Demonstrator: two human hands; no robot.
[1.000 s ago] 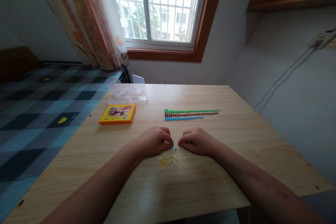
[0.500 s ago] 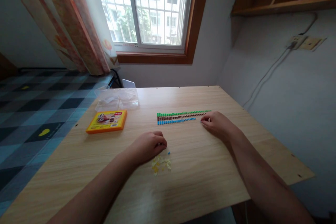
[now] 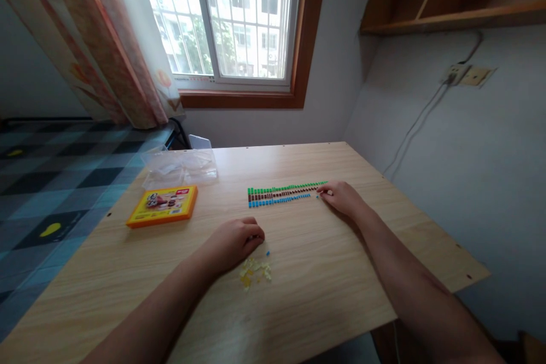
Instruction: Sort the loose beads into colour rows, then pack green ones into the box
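Three rows of tiny beads lie side by side on the wooden table (image 3: pixel 324 273): a green row (image 3: pixel 285 187), a brown row (image 3: pixel 279 194) and a blue row (image 3: pixel 279 201). My right hand (image 3: pixel 341 197) rests at the right end of the rows, fingertips pinched next to a small blue bead at the end of the blue row. My left hand (image 3: pixel 236 240) lies curled on the table beside a small heap of yellow beads (image 3: pixel 255 271). A single loose blue bead (image 3: pixel 268 253) sits just right of that hand.
An orange-yellow flat box (image 3: pixel 162 205) lies at the table's left, with a clear plastic bag (image 3: pixel 181 166) behind it. A checked blue bed (image 3: pixel 46 193) stands to the left. Window and curtain are behind the table; a wall with a socket and cable runs along the right.
My right hand left the yellow heap and travelled up and right to the end of the bead rows. My left hand stayed by the heap. The view shifted rightward.
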